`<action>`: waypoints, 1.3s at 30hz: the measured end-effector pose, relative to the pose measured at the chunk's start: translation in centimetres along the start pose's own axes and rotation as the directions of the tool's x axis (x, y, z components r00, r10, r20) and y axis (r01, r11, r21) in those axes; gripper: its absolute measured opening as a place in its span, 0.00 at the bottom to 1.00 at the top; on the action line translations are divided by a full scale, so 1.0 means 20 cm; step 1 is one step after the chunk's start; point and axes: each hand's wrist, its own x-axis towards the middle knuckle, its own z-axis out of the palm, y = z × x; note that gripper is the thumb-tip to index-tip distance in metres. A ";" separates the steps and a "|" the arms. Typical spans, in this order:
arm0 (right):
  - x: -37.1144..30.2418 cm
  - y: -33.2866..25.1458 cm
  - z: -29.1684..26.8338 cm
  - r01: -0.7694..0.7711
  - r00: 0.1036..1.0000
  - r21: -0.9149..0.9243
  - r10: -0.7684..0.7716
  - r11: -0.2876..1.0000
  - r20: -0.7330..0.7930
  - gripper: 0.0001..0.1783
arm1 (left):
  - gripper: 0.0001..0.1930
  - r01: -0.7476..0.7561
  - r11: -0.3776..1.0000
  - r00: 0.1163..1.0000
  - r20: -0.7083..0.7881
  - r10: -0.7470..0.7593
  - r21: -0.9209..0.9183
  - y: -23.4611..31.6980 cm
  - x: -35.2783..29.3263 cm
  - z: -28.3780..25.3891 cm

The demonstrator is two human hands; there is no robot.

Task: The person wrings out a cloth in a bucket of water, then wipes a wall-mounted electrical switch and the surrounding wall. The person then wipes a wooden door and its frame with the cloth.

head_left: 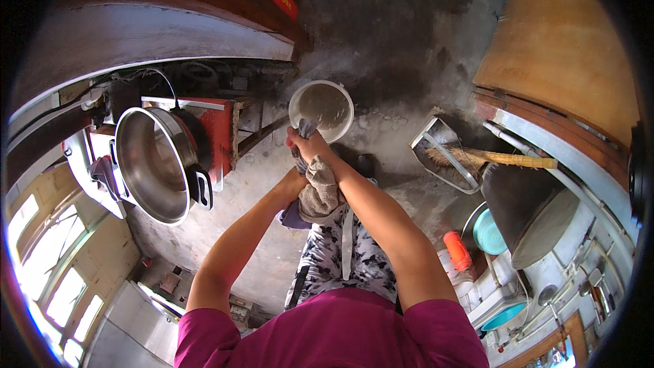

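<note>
A grey-brown cloth (321, 192) is bunched and twisted between my two hands, in front of my legs. My right hand (314, 146) is closed around its farther end, and a dark grey bit sticks out past the fingers. Closer to me, my left hand (293, 182) grips the cloth lower down, partly hidden by its folds. Just beyond my right hand stands a pale round bucket (350, 105) on the floor, with murky liquid inside.
To the left, a large steel pot (151, 163) with black handles sits by a red stand (216, 138). At right are a dustpan (436, 138), a straw broom (504, 157), a dark wok-like lid (528, 204), an orange container (457, 251) and a turquoise basin (489, 233).
</note>
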 end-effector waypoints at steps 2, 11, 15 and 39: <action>0.05 0.05 0.02 0.088 0.994 -0.105 -0.094 0.991 -0.053 0.20 | 0.28 -0.009 0.999 1.000 -0.004 0.009 0.050 -0.02 0.02 -0.03; 0.07 0.07 0.07 0.013 0.989 -0.078 -0.025 0.997 -0.147 0.15 | 0.19 -0.372 0.480 0.901 0.184 0.393 0.794 -0.28 0.19 -0.29; 0.09 0.08 0.06 0.030 0.976 -0.219 -0.075 0.975 -0.202 0.16 | 0.16 -0.246 0.205 0.917 0.159 0.366 0.947 -0.33 0.24 -0.30; -0.44 -0.66 -0.02 0.059 0.991 -0.096 -0.046 0.994 0.129 0.27 | 0.20 -0.473 0.877 0.866 -0.230 0.445 -0.085 0.08 -0.70 -0.26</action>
